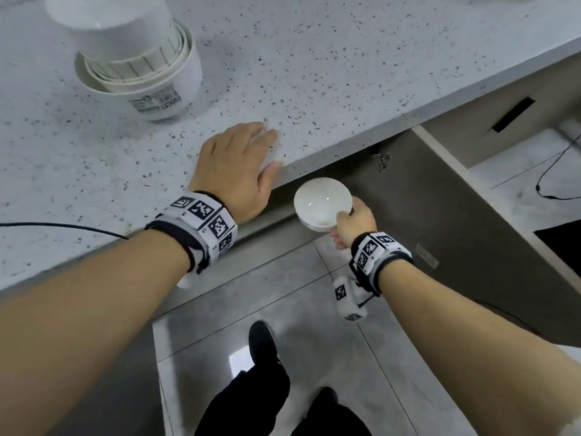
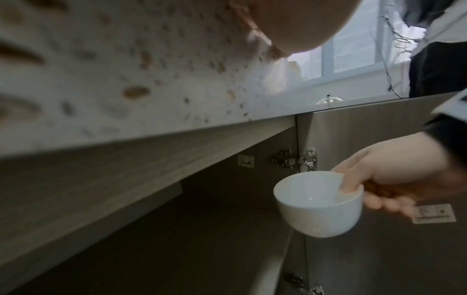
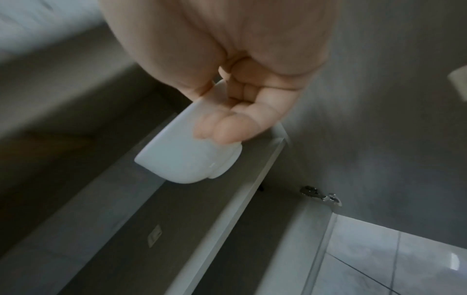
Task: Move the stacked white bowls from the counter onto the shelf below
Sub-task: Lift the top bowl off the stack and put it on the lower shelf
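My right hand [image 1: 353, 223] pinches one white bowl [image 1: 322, 204] at its rim, thumb inside the wall, the other fingers [image 3: 222, 129] curled under the outside near the foot. The bowl hangs level in the air, below the counter edge [image 1: 314, 158] and in front of the open cabinet, not yet on the shelf [image 3: 177, 229]. My left hand [image 1: 235, 171] lies flat, fingers straight, on the counter [image 1: 283, 58] at 10 o'clock from the bowl and grasps nothing. The remaining stack of bowls [image 1: 138, 70] stands on the counter at 11 o'clock from that hand, well apart from it.

Risks, as I judge them: a one-sided rim pinch lets a glazed bowl rotate or slip; the rim may strike the counter's underside or the open door [image 2: 379, 139] at 3 o'clock on the way in. The shelf is dim and partly hidden from above, so I may release the bowl too close to its front lip.
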